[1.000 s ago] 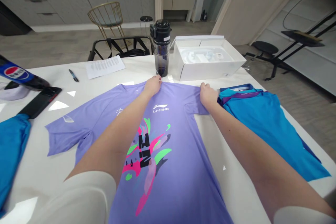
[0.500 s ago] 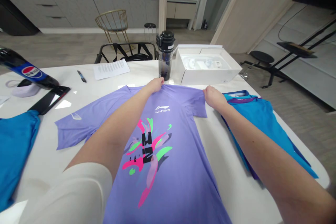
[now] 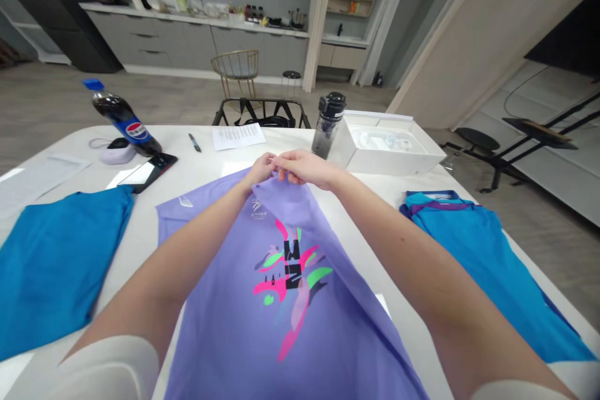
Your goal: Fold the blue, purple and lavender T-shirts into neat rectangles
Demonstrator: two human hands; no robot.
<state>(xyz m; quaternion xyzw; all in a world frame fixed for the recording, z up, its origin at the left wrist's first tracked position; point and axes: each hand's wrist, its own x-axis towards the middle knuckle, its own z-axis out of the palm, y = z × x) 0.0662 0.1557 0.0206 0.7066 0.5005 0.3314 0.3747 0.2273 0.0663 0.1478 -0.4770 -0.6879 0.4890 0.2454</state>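
A purple T-shirt (image 3: 234, 300) with a bright pink, green and black print lies front up before me. Its right side is drawn inward over the chest, partly covering the small logo. At the collar, my left hand (image 3: 263, 169) is closed on the fabric. My right hand (image 3: 302, 169) is closed beside it, touching it, and grips the sleeve cloth brought over from the right. The fingertips overlap, so the exact pinch is partly hidden. The left sleeve lies spread on the white table (image 3: 360, 225).
Folded blue shirts lie at left (image 3: 60, 262) and right (image 3: 473, 237). Along the far edge stand a cola bottle (image 3: 126, 119), a dark tumbler (image 3: 328, 125) and an open white box (image 3: 398, 153). A pen (image 3: 194, 142), a paper sheet (image 3: 239, 136) and a black phone-like slab (image 3: 157, 170) lie nearby.
My right hand has carried the right sleeve inward to the collar, beside my left hand. The shirt's right side is now folded over. The view has shifted left and up.
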